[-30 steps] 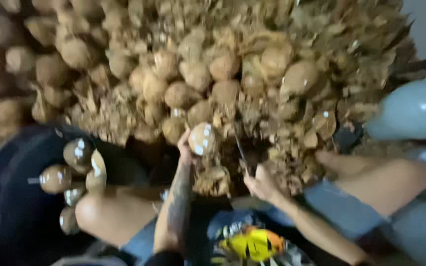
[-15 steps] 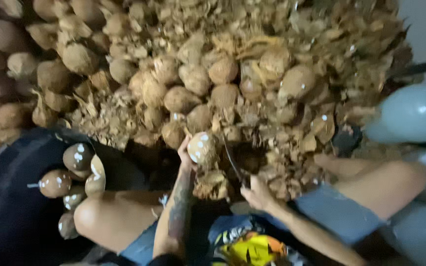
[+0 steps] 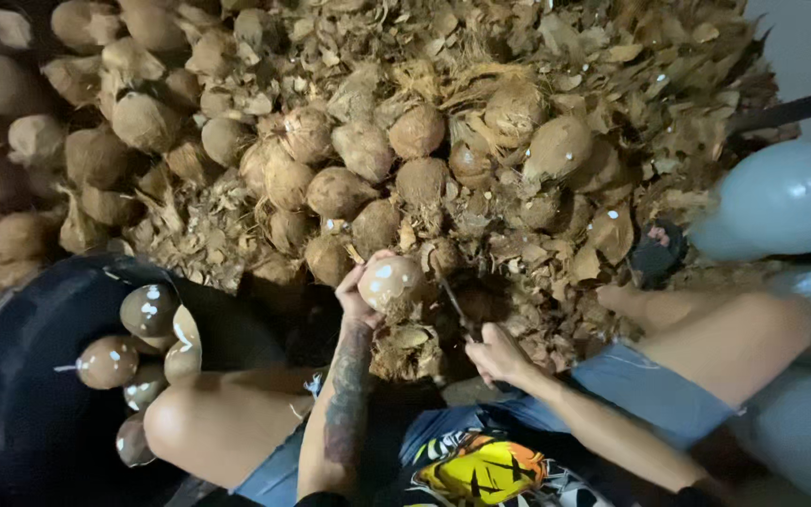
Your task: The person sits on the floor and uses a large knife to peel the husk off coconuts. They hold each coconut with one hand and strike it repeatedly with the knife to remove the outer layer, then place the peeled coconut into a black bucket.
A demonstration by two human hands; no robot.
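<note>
Now the left hand (image 3: 360, 299) has shifted the gripped coconut (image 3: 390, 282) slightly rightward, while the right hand (image 3: 495, 355), fingers clenched on the knife (image 3: 451, 299), draws its blade nearer

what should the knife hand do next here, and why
Probably bring the knife in the right hand across onto the coconut. The left hand holds that nut up over the husk scraps, brown skin shows on it, and the blade stands just beside it.
</note>
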